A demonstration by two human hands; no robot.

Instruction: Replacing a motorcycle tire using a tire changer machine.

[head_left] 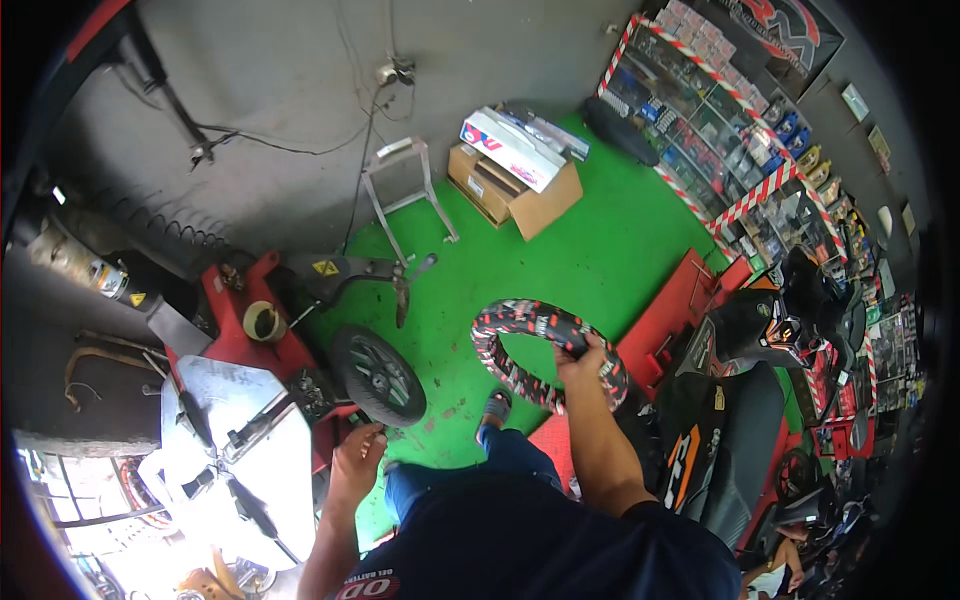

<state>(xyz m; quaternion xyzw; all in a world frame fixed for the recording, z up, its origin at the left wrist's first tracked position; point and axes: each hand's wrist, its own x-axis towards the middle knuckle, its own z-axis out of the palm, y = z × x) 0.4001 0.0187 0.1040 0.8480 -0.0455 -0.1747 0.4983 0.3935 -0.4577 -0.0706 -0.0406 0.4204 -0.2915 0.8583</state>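
Observation:
My right hand (585, 362) is closed around the right side of a motorcycle tyre (497, 318) covered in a printed red, white and black wrapper. The tyre hangs in front of me above the green floor, its hole facing up toward me. Loosely bent, the fingers of my left hand (358, 462) have nothing visible in them. Just beyond that hand a black spoked motorcycle wheel (378, 375) leans against the red tyre-changing machine (232, 312). The machine's bright metal turntable (235, 450) lies to the left of my left forearm.
A pot (264, 322) sits on the machine. A black and orange motorcycle (735, 400) stands close on my right, beside a red lift platform (665, 325). Farther off are a cardboard box (548, 205), a metal stand (400, 190) and a glass display case (690, 110). Another person's arm (790, 565) shows at lower right.

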